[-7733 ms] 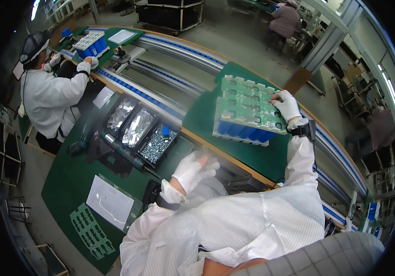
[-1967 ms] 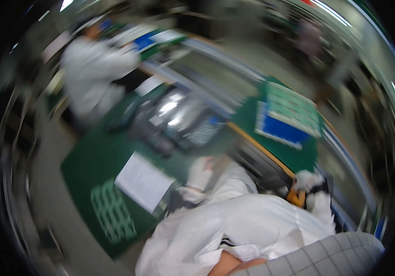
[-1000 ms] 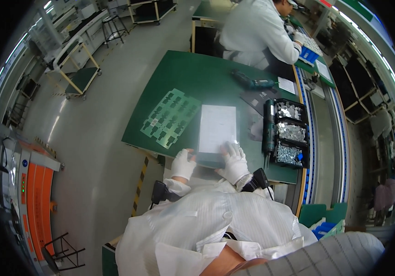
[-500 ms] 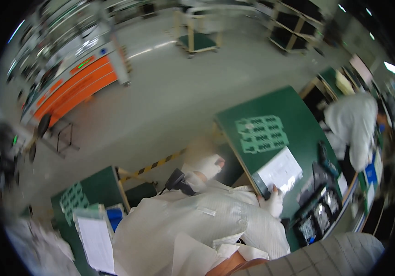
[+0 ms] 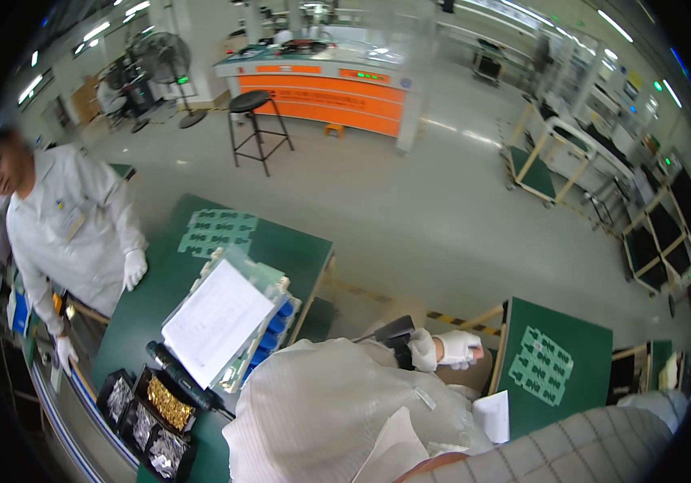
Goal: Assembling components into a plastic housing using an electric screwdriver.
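Note:
My left hand [image 5: 460, 351], in a white glove with bare fingertips, hangs in front of my white coat [image 5: 345, 394], near the right green bench [image 5: 591, 334]. Its fingers are curled; whether anything is inside them is hidden. A black device [image 5: 398, 330] is strapped at its wrist. No part of my right hand shows. Beside my coat at the right bench is a white sheet [image 5: 492, 414], partly covered. Closest to my body on the left bench [image 5: 301, 245] lies a printed sheet [image 5: 218, 322] on a tray with blue parts [image 5: 269, 338].
A powered screwdriver [image 5: 176, 374] lies beside black bins of silver and gold small parts [image 5: 168, 402]. Light green cut-out mats [image 5: 218, 232] lie on both benches. At the left stands a co-worker [image 5: 72, 225] in white gloves. Beyond are a stool [image 5: 250, 103] and an orange-fronted counter [image 5: 321, 105].
My view has swung to the left, bringing the left bench and co-worker into sight. My right hand, earlier on the sheet at the right bench, has left view. My left hand stays curled.

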`<state>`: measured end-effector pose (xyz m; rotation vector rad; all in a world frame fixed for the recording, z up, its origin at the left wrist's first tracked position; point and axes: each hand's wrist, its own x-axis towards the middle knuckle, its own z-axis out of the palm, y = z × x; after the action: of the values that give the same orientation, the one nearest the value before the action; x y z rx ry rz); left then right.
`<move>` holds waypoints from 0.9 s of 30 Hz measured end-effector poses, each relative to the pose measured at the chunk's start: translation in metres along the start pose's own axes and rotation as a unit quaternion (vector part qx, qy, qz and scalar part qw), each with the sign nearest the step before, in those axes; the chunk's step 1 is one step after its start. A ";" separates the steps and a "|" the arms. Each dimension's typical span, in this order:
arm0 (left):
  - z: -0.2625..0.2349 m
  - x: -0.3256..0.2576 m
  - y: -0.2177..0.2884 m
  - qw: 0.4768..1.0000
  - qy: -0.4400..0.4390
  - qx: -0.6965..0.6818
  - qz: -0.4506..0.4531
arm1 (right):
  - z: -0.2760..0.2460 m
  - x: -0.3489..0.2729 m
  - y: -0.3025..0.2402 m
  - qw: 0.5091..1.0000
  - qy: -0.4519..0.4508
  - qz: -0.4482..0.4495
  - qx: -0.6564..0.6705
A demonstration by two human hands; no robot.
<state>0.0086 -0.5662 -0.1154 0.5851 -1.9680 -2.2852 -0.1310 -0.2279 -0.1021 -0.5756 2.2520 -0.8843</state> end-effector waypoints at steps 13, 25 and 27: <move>-0.047 -0.179 0.094 0.841 0.429 0.125 0.304 | 0.053 0.046 -0.310 0.824 -0.030 -0.565 -0.018; 0.051 -0.347 0.070 0.659 0.580 -0.134 0.460 | 0.166 -0.068 -0.413 0.299 -0.123 -0.946 -0.004; 0.073 -0.361 0.063 0.603 0.603 -0.125 0.507 | 0.193 -0.082 -0.419 0.226 -0.132 -0.962 0.073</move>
<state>0.3066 -0.4026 0.0389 0.4998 -0.7893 -0.8475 0.1282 -0.5472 0.1226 -3.0562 -0.2858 -1.4290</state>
